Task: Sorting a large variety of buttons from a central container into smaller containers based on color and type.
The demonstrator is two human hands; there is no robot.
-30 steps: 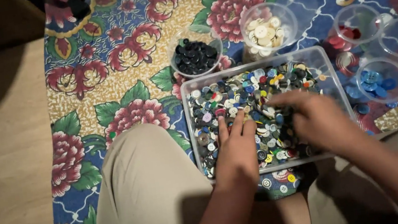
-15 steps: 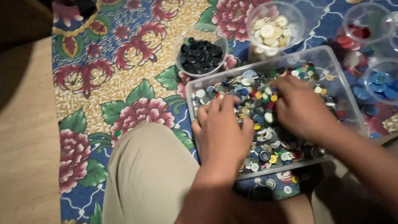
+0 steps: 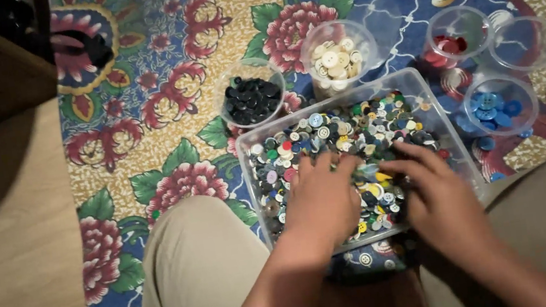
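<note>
Both my hands are down in the clear tray (image 3: 447, 126) of mixed buttons (image 3: 347, 134) between my knees: my left hand (image 3: 323, 196) lies flat with fingers spread on the pile, my right hand (image 3: 434, 193) has fingertips curled in, though I cannot tell whether they pinch anything. I judge I am mid-sort, and the next move calls for singling out one button to match the cups of black buttons (image 3: 251, 99), cream buttons (image 3: 336, 59), red buttons (image 3: 450, 45) or blue buttons (image 3: 493, 105).
</note>
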